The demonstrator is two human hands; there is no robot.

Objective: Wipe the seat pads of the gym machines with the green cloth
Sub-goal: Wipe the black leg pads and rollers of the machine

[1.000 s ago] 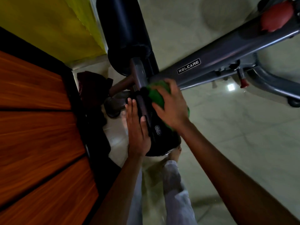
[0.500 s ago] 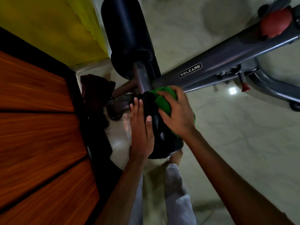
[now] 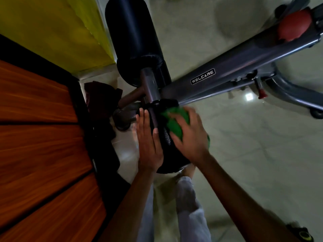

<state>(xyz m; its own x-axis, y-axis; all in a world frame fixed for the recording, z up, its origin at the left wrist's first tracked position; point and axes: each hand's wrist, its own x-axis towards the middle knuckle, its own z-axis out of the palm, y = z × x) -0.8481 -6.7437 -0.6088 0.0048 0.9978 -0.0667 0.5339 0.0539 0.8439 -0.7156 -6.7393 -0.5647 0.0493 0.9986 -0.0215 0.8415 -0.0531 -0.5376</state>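
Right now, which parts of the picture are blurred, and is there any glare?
Head view: the right hand and green cloth are motion-blurred; the left hand is sharper; a bright reflection glares on the floor; wide-angle distortion bends the edges.

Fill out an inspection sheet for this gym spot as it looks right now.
Surface: pale tiled floor, glossy, with a light reflection.
Job's things: green cloth bunched on the small black pad; long black roller pad beyond it.
Clutter: dark cloth heap on the floor beside the wooden panel.
Grippers: right hand presses the cloth, blurred; left hand rests flat on the pad.
Cables: nothing seen.
Surroundings: grey WELCARE frame, red knob, yellow wall.
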